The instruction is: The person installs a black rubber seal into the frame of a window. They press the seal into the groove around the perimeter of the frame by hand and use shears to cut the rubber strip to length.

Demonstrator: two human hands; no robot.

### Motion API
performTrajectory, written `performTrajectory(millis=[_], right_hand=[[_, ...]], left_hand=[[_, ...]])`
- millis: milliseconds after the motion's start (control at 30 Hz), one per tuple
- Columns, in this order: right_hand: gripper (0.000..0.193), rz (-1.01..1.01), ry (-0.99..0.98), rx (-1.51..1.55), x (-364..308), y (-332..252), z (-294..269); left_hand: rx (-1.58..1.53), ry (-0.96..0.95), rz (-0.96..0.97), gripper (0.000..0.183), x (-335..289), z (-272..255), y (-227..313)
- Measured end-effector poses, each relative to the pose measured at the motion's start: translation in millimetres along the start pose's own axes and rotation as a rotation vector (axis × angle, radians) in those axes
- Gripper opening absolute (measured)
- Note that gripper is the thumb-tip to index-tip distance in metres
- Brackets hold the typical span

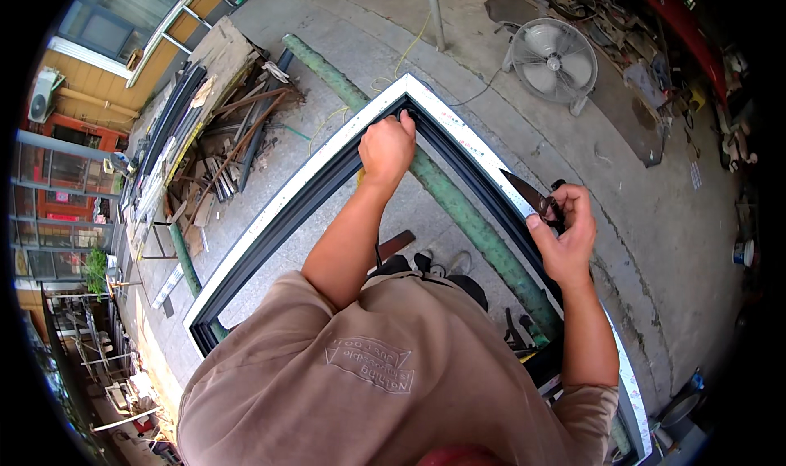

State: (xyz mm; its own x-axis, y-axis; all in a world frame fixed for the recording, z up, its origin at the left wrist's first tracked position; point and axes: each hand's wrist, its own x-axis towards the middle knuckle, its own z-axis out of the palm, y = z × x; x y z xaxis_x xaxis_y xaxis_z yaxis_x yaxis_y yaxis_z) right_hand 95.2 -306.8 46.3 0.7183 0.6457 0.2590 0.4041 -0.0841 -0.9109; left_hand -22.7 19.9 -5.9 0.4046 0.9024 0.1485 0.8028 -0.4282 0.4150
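A large window frame (286,186), white with printed film on top and dark grey grooves inside, lies across green pipes and surrounds my body. My left hand (386,148) is closed at the inside of its far corner, its thumb pointing toward the corner's grooves. Whatever those fingers hold, if anything, is hidden. On the right side of the frame, my right hand (569,233) grips a dark pointed blade with a black handle (532,194). The blade lies over the white face, its tip toward the far corner; whether it is a knife or scissors I cannot tell.
One green pipe (471,212) passes beneath the frame. A round floor fan (553,61) stands at the far right, near piled scrap. On the left is a heaped bench (184,114) with metal profiles and wood pieces. Tools (524,331) lie inside the frame, near my right forearm.
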Motion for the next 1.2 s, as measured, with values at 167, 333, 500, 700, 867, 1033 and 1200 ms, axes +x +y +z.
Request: performTrajectory(millis=[167, 333, 500, 700, 867, 1033, 1200], right_hand=[[0.034, 0.223, 0.041, 0.423, -7.6, -7.8, -7.7], [0.040, 0.553, -0.167, 0.610, -16.0, -58.1, -10.7], [0.056, 0.733, -0.415, 0.906, -53.9, -68.5, 13.8], [0.037, 0.767, -0.389, 0.771, -80.6, -53.5, 63.9], [0.051, 1.040, -0.402, 0.627, -83.9, -44.8, 98.1], [0.049, 0.740, -0.424, 0.288, -55.9, -35.3, 147.0], [0.072, 0.770, -0.421, 0.151, -46.0, -23.1, 186.7]], left_hand=[[0.003, -0.109, 0.010, 0.060, -13.5, -17.7, -9.3], [-0.071, -0.143, 0.103, 0.062, -22.8, -18.7, -27.3], [-0.232, -0.389, 0.192, 0.054, -12.7, -44.6, -37.4], [-0.296, -0.585, 0.329, 0.049, 3.3, -62.1, -60.1], [-0.321, -0.659, 0.273, 0.058, 3.3, -58.5, -74.2], [-0.397, -0.699, 0.287, 0.061, 5.2, -51.7, -85.3], [-0.431, -0.749, 0.255, 0.062, 5.1, -51.4, -82.0]])
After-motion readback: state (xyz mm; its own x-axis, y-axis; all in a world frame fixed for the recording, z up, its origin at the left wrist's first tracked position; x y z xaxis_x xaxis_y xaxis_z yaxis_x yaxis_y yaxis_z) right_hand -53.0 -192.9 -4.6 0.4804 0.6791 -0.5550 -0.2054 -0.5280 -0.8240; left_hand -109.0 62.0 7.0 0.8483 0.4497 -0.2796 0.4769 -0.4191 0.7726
